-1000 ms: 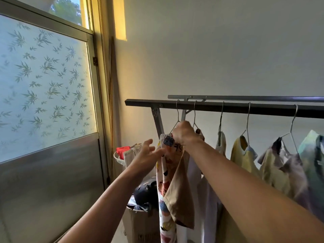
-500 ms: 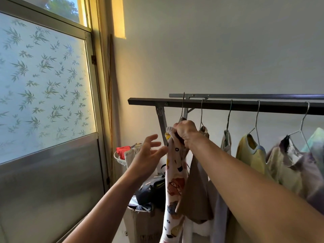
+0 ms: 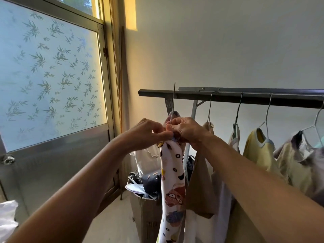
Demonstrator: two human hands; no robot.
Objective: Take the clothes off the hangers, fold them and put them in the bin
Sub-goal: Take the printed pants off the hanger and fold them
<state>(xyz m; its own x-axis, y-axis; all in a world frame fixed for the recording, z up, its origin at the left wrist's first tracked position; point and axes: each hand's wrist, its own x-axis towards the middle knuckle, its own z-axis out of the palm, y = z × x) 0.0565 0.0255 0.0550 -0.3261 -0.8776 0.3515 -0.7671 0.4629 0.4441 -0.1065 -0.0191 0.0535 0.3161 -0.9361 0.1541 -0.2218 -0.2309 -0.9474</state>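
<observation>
Head view: we grip the wire hanger (image 3: 172,106) and the top of the printed garment (image 3: 172,174) with our right hand (image 3: 185,130), fingers curled round both, while our left hand (image 3: 147,134) pinches the cloth just beside it. The garment hangs down in front of the rail (image 3: 245,98), left of a tan top (image 3: 199,181) and a yellow shirt (image 3: 259,149); a cardboard box (image 3: 147,213) stands below.

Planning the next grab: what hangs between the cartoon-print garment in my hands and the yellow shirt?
Head view: a tan garment, then a pale garment, hanging side by side.
</observation>
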